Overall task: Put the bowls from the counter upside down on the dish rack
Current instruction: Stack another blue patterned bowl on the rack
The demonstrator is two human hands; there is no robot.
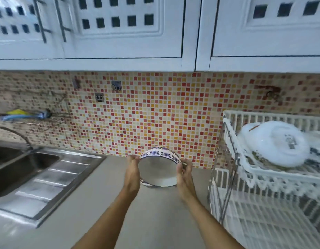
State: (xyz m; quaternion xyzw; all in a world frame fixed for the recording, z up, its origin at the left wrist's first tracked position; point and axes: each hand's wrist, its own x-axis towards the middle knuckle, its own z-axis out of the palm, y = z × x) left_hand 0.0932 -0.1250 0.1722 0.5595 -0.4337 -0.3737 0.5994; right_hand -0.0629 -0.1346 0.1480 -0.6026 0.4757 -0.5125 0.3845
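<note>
A white bowl (158,168) with a blue and purple flowered rim is held above the grey counter (105,203), tilted so its inside faces me. My left hand (132,170) grips its left rim and my right hand (184,174) grips its right rim. The white two-tier dish rack (259,169) stands to the right. On its upper tier a white bowl (276,142) lies upside down, with patterned dishes partly hidden beneath and behind it.
A steel sink (20,168) with a ribbed drainboard (51,184) and a tap (17,135) fills the left. The mosaic tile backsplash (155,108) runs behind the counter, and white wall cabinets (128,29) hang overhead. The rack's lower tier (263,221) shows white grid.
</note>
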